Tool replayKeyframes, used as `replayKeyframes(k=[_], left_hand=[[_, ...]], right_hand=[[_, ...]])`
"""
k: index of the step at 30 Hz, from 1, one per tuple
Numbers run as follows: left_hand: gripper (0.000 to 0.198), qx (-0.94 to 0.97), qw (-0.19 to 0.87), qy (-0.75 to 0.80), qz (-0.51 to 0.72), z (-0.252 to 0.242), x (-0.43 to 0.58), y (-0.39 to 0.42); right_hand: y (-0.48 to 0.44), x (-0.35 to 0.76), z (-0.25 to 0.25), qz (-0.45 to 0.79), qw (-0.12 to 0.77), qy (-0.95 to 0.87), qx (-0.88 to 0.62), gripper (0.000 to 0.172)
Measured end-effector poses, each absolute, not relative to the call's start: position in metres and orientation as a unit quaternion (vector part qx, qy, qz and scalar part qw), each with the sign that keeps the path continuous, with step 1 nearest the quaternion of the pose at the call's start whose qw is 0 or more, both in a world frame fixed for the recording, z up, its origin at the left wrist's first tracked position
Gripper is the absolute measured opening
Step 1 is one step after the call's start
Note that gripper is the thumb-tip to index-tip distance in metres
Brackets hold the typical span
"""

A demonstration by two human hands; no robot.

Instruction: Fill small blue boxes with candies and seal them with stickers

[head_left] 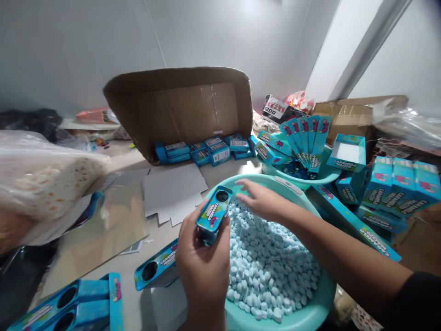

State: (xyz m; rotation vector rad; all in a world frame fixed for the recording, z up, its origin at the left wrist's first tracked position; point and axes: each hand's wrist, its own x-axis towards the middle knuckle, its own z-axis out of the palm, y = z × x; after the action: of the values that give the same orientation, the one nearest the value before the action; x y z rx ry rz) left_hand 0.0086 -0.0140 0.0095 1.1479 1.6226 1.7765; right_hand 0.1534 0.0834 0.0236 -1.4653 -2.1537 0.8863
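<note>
My left hand point(203, 269) is wrapped round a small blue candy tin point(212, 215), held tilted at the basin's left rim. The tin has a dark round opening near its upper end and coloured lettering on its face. Over the far side of the turquoise basin point(325, 294), my right hand point(258, 198) has its fingers stretched apart, with nothing seen in them. A heap of pale blue candies point(272, 271) lies in the basin below it. Left of my left wrist is another blue container point(155, 269), also with a round dark opening.
Several blue packs point(219, 154) lie before an upright brown carton point(193, 108). White card sheets point(174, 186) are on the table. Display boxes point(392, 188) stand at right, near a second basin point(330, 177). More blue containers point(82, 294) sit at lower left, below a plastic bag point(44, 179).
</note>
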Motion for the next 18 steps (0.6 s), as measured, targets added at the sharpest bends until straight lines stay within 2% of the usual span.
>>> replayKeyframes(k=[2,4,6,9,13,15,18], left_hand=[[0.054,0.404,0.232,0.588,0.661,0.009,0.010,-0.013],[0.055,0.406,0.235,0.589,0.659,0.009,0.010,-0.013],[0.053,0.419,0.237,0.590,0.649,0.009,0.010,-0.013],[0.051,0.432,0.230,0.594,0.639,0.010,0.009,-0.014],[0.048,0.433,0.230,0.600,0.632,0.010,0.008,-0.014],[0.048,0.436,0.237,0.598,0.629,0.009,0.007,-0.013],[0.049,0.447,0.249,0.601,0.614,0.008,0.006,-0.013]], right_hand=[[0.077,0.152,0.022,0.314,0.022,-0.796,-0.517,0.068],[0.071,0.150,0.025,0.312,-0.072,-0.812,-0.488,0.092],[0.069,0.152,0.030,0.321,-0.112,-0.821,-0.458,0.110],[0.070,0.156,0.036,0.337,-0.133,-0.837,-0.411,0.118],[0.071,0.156,0.034,0.326,-0.097,-0.851,-0.401,0.107],[0.070,0.152,0.033,0.320,-0.079,-0.851,-0.409,0.091],[0.065,0.147,0.033,0.296,-0.073,-0.859,-0.411,0.058]])
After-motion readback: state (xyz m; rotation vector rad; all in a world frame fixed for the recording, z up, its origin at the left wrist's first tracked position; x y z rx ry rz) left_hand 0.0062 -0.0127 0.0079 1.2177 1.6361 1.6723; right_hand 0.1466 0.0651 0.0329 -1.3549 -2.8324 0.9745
